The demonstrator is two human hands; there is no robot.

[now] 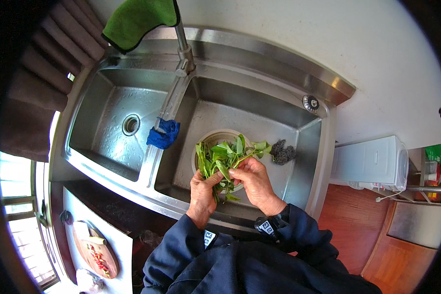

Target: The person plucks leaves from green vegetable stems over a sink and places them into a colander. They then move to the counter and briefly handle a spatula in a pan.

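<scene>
Over the right, larger basin of a stainless steel sink (239, 110), my left hand (203, 191) holds a bunch of leafy green vegetables (215, 154). My right hand (255, 183) pinches a leafy green stem (259, 147) between thumb and fingers, close to the bunch and my left fingertips. Below the greens, partly hidden by them, a round pale bowl (220, 133) rests on the basin's floor. A dark mesh scouring pad (283, 152) lies right of the bowl. What the bowl holds is mostly covered.
A blue cloth (163, 133) hangs over the divider beside the left basin (132, 99). A green cloth (139, 22) drapes the faucet (185, 55). The drain strainer (311, 103) sits at the back right corner. Cut red peppers (98, 259) and a cleaver (84, 233) lie on a round wooden board (112, 262) at lower left.
</scene>
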